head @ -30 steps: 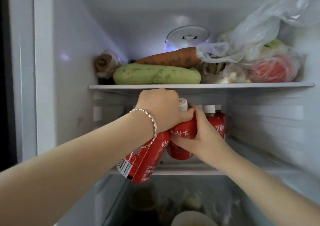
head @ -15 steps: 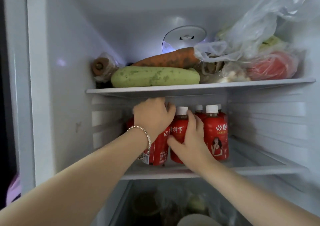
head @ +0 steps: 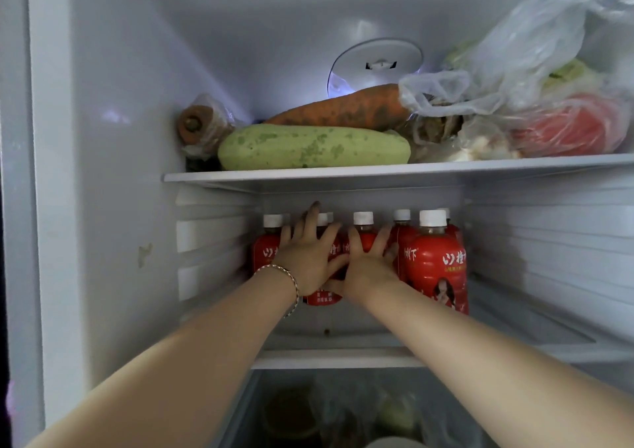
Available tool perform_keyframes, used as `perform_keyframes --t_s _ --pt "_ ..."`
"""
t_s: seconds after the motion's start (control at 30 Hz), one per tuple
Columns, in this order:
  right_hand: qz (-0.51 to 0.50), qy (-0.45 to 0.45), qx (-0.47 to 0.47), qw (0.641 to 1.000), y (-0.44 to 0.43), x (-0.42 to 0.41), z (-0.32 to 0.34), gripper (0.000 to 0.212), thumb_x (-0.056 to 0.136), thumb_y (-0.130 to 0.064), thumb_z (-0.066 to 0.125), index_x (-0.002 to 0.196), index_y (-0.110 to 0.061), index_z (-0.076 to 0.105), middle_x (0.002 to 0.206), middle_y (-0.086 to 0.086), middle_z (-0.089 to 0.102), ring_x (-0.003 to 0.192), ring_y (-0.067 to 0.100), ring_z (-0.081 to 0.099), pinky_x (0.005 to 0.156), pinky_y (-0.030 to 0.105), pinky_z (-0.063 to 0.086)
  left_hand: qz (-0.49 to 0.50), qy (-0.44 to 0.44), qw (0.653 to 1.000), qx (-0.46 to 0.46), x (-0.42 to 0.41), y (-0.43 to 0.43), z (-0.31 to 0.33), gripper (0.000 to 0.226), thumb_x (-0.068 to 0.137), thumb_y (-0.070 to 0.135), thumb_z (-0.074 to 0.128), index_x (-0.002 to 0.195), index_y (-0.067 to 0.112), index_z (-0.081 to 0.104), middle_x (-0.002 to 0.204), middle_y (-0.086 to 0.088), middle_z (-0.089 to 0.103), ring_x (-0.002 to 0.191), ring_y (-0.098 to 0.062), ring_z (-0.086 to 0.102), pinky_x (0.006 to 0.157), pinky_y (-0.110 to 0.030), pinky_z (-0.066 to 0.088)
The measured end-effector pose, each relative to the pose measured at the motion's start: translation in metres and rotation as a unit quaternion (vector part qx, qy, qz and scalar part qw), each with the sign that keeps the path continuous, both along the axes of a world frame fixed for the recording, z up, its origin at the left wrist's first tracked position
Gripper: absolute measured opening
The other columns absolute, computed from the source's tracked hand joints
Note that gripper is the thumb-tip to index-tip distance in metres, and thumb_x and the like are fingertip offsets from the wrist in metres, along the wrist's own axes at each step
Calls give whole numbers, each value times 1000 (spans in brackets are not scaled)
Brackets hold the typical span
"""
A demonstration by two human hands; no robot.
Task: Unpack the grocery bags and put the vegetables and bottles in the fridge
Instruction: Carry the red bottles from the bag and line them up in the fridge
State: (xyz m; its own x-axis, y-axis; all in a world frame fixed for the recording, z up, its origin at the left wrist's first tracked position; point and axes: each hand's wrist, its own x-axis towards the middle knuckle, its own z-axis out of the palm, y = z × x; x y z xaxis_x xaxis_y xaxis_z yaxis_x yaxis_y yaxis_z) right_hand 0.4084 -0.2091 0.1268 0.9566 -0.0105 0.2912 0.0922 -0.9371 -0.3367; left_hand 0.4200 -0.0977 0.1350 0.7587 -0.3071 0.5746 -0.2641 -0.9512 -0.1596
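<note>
Red bottles (head: 435, 265): upright cluster at rear of middle shelf (head: 343, 358), caps close below upper shelf (head: 377, 173) edge. Open shelf room right and in front. Left hand (head: 308, 259), right hand (head: 368, 265): grip wide, fingers spread flat against the left-hand bottles, hands touching.

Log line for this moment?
left hand: pressing red bottles | right hand: same | red bottles: upright, middle shelf | top shelf: squash, carrot

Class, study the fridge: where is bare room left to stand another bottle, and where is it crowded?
Free: lower shelf between the red bottles and right wall, plus its front strip. Crowded: upper shelf, filled by squash, carrot and bagged vegetables.
</note>
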Motion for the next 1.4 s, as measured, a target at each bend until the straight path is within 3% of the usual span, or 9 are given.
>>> perform_keyframes --t_s 0.17,0.23,0.33,0.4,0.77,0.93,1.07,1.13,1.4 --pt "4 -20 20 1000 -1 8 -3 113 76 -58 65 146 -32 -19 144 23 -40 139 49 -15 114 51 19 29 -59 997 -39 9 4 -7 74 92 60 29 150 27 -4 156 -11 -19 145 -28 -11 113 -51 -8" --pt "14 -28 30 999 -1 8 -6 113 75 -61 65 147 -32 -17 145 23 -38 139 50 -7 112 51 26 77 -80 976 -186 5 2 -13 86 86 66 36 150 25 -5 157 -14 -9 144 -33 -5 112 -55 -1" --pt "28 -48 44 998 -2 8 -10 113 74 -61 66 147 -33 -15 145 22 -37 138 51 6 109 49 34 89 -6 886 -456 1 2 -12 114 70 69 60 149 16 -3 154 -17 4 141 -35 10 111 -54 18" --pt "34 -52 56 997 -2 8 -12 112 74 -60 67 148 -34 -13 146 21 -36 138 51 9 108 49 35 81 20 867 -491 0 4 -10 122 63 67 68 148 12 1 151 -17 11 138 -36 17 109 -50 24" --pt "37 -36 49 997 -6 -14 -7 111 77 -46 71 148 -30 -12 144 26 -38 141 45 -12 113 48 22 94 55 903 -415 -3 2 -14 132 62 67 70 147 9 -13 153 -19 0 138 -40 14 112 -46 20" --pt "28 -384 -93 918 -28 -86 -8 81 78 -33 70 145 -15 27 152 25 13 140 41 16 113 49 21 121 -17 967 -225 -9 -16 -13 111 75 67 56 149 18 -11 155 -17 -13 142 -41 -4 111 -58 7" --pt "-114 -85 21 990 -82 -92 1 103 82 -58 58 148 -9 -4 144 22 31 128 36 39 103 44 39 32 -1 990 -135 -15 -36 -12 94 73 77 47 144 47 -6 153 -2 -26 140 -38 -22 106 -69 0" --pt "-101 37 59 992 -93 -75 5 105 83 -62 54 147 1 -1 137 19 46 117 32 53 96 38 46 33 34 993 -111 -15 -48 -13 96 70 80 47 142 52 -10 152 0 -30 138 -39 -25 105 -71 -2" --pt "-54 61 203 976 -90 -5 -3 74 88 -47 57 137 0 27 118 16 60 98 29 65 56 26 44 77 75 991 -76 -7 -61 -24 96 80 70 45 140 44 -25 156 1 -19 133 -45 -32 105 -70 4"
